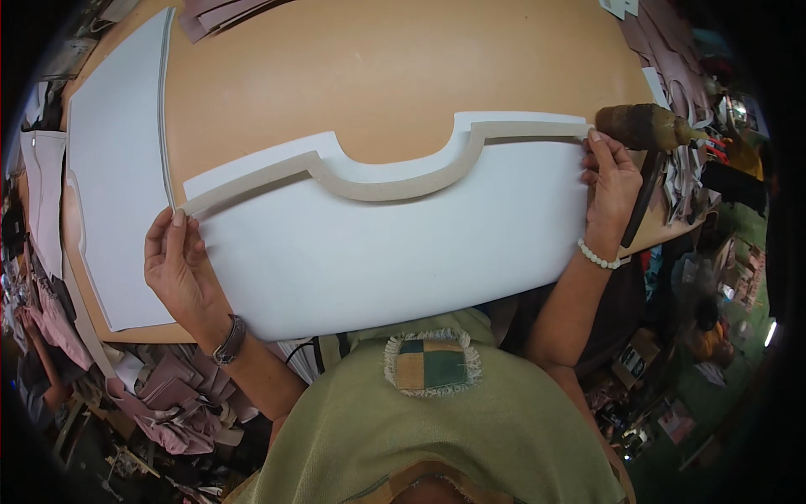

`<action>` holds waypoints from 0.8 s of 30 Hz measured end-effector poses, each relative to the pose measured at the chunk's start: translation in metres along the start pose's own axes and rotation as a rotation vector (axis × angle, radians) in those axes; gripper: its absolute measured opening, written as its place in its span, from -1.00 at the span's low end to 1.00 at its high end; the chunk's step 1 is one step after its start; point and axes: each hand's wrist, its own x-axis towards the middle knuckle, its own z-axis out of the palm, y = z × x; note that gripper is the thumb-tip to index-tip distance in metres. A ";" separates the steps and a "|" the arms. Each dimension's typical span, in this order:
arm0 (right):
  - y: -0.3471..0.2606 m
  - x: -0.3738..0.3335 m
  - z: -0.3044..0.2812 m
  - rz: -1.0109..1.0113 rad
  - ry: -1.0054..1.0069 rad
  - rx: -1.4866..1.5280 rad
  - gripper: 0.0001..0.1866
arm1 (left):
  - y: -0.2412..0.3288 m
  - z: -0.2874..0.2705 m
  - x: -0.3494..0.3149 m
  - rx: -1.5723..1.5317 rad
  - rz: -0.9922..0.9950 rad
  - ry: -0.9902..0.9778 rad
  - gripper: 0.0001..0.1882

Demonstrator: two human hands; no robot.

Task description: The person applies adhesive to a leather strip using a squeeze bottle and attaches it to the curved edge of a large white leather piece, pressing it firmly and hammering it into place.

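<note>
Both hands pinched the grey strip, one at each end. Left hand [183, 273]: thumb and fingers closed on the left end of the strip [382, 191]; dark watch [228, 339] on that wrist. Right hand [614, 181]: same pinch on the right end; pale bead bracelet [598, 254] on that wrist. Strip ran between them over the white sheet [395, 260], near its far edge, its U-shaped dip following the sheet's notch. Dark shadow showed under both side lengths; could not tell if it touched the sheet all along. Sheet lay on the tan counter [386, 63], near edge by the person's green top [403, 437]. Just beyond the right hand, a brown bottle [636, 126] lay on its side, nozzle to the right; dark bar [641, 202] beside that hand. White panels [122, 176] lay left of the sheet. Pink pieces [227, 13] sat at the far left of the counter.
</note>
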 end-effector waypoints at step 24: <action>0.007 0.003 0.003 -0.044 0.019 -0.087 -0.78 | -0.006 0.012 0.003 0.262 0.042 0.072 -0.76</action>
